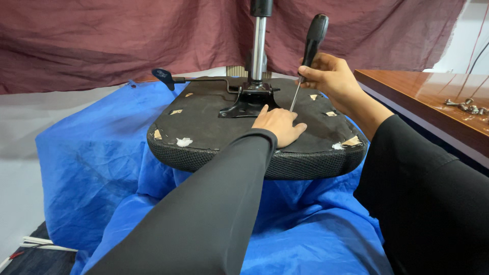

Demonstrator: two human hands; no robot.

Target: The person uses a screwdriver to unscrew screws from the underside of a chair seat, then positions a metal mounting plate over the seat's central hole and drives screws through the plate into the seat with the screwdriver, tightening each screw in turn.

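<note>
An upturned office chair seat (204,122), black with a mesh edge, lies on a blue cloth (91,168). A black metal mechanism plate (249,102) with a chrome gas cylinder (259,46) stands at its middle, and a lever with a dark paddle (164,76) sticks out left. My left hand (279,125) rests flat on the seat underside near the plate. My right hand (328,74) grips a black-handled screwdriver (311,40), its thin shaft angled down with the tip close to the seat, just above my left fingers.
A glossy wooden table (433,97) stands at the right with several loose metal screws (466,106) on it. A dark red curtain (102,40) hangs behind. White cables (41,243) lie at the lower left beside the cloth.
</note>
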